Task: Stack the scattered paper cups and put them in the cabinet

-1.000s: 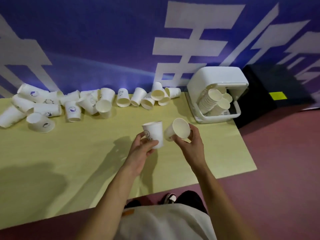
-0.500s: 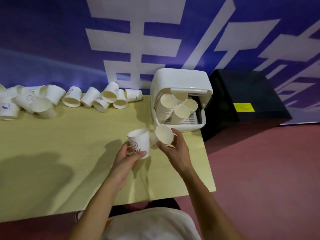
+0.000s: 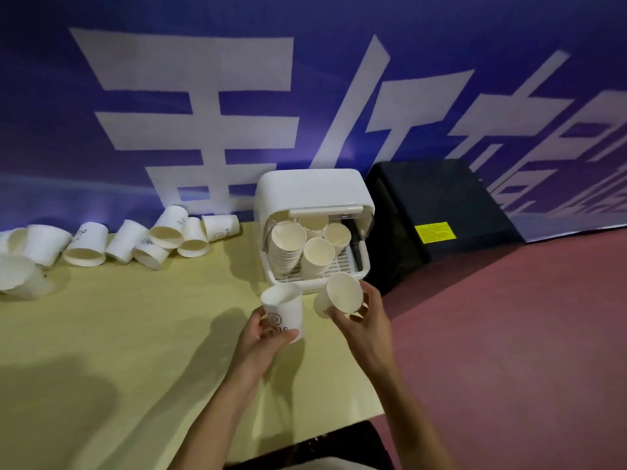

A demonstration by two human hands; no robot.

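Left hand grips one upright paper cup, fingers and thumb curled round its wall, above the desk. Right hand grips a second cup, tilted with its mouth toward the camera, just in front of the open white cabinet, which holds stacked cups. Loose cups lie scattered along the far desk edge, left of the cabinet.

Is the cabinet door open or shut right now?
Open. The white cabinet has its front flap raised, and stacks of paper cups show in plain view on the rack inside.
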